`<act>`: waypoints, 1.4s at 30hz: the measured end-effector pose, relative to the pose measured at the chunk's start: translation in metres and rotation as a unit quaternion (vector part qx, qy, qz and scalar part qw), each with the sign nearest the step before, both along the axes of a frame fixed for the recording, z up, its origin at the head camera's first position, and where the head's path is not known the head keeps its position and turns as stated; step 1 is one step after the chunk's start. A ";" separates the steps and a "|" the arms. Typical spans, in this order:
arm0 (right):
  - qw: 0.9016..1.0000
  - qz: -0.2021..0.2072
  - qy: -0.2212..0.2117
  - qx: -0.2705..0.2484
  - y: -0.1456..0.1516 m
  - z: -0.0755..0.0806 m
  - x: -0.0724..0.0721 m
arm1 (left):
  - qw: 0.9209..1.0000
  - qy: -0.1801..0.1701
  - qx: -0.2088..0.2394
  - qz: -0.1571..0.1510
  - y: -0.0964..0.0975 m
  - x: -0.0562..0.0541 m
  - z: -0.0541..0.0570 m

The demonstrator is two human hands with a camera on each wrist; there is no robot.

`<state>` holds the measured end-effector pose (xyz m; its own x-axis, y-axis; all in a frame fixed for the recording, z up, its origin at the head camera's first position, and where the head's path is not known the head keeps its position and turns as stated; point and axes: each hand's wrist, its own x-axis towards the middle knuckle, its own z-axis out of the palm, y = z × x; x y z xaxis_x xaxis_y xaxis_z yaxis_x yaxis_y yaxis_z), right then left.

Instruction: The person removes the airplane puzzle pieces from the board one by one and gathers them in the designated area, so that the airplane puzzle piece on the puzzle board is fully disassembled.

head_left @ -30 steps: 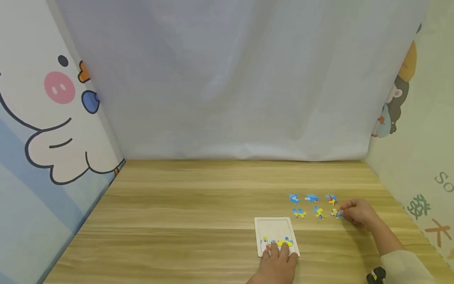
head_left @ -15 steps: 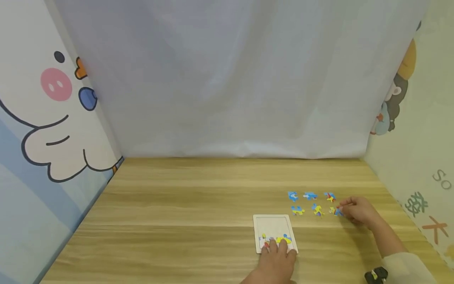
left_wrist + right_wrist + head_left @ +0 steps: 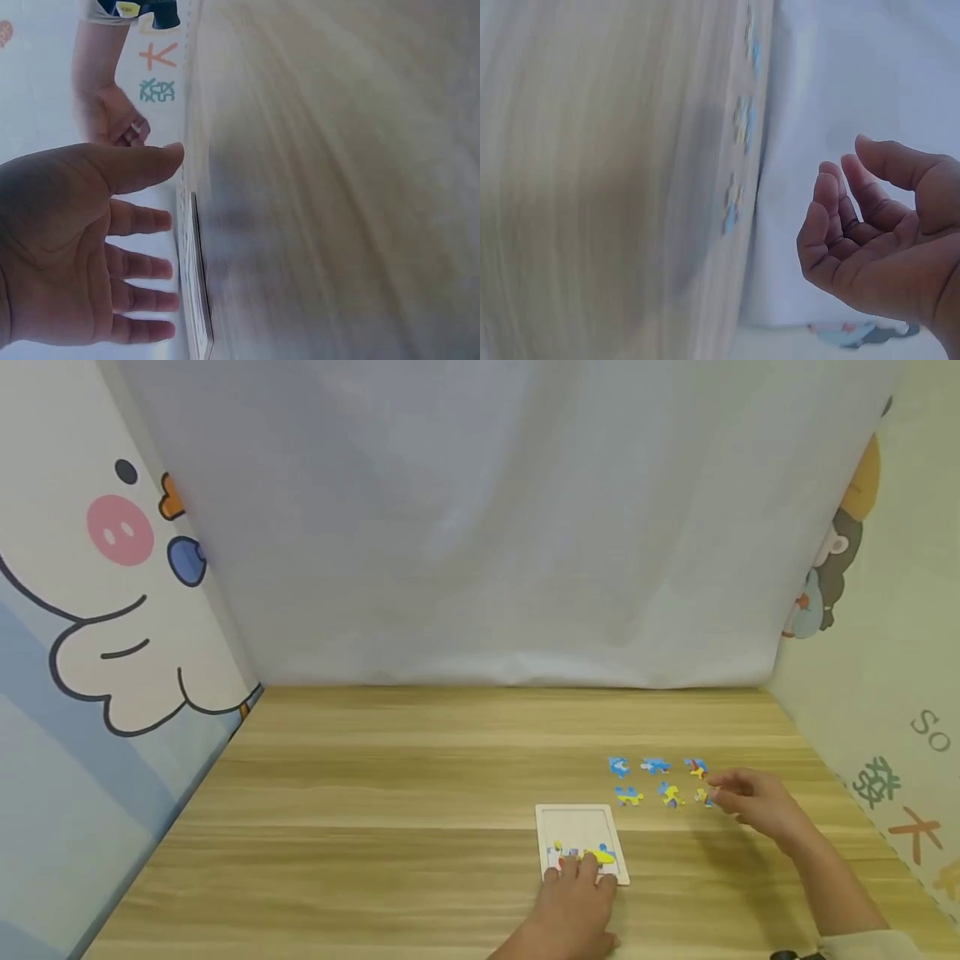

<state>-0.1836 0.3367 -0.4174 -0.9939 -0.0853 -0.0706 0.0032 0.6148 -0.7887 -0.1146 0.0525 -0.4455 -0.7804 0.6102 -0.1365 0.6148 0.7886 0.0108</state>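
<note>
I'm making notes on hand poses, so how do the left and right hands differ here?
Place: the left hand is over the near edge of the puzzle board; the right hand is by the loose puzzle pieces, farther across the table.
Pose: the left hand's fingers are fairly straight; the right hand's are bent.
Shared: both are bare, and neither visibly grips a piece.
</note>
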 end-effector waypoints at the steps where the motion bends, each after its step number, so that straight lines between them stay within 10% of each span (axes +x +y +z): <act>1: 1.000 0.008 0.004 -0.003 -0.006 0.002 0.001 | 1.000 -0.001 -0.006 0.008 0.000 0.001 0.000; 22: 0.983 0.173 0.031 -0.047 -0.127 -0.021 -0.010 | 0.988 -0.039 -0.055 0.136 0.017 0.016 -0.016; 42: 0.957 0.290 -0.016 0.016 -0.151 -0.041 -0.027 | 0.985 -0.046 -0.092 0.140 0.023 0.016 -0.016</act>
<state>-0.2104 0.1854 -0.4584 -0.7777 -0.6187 -0.1117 -0.3222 0.5447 -0.7743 -0.0990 0.0751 -0.4618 -0.8940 0.3314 -0.3015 0.3760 0.9209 -0.1025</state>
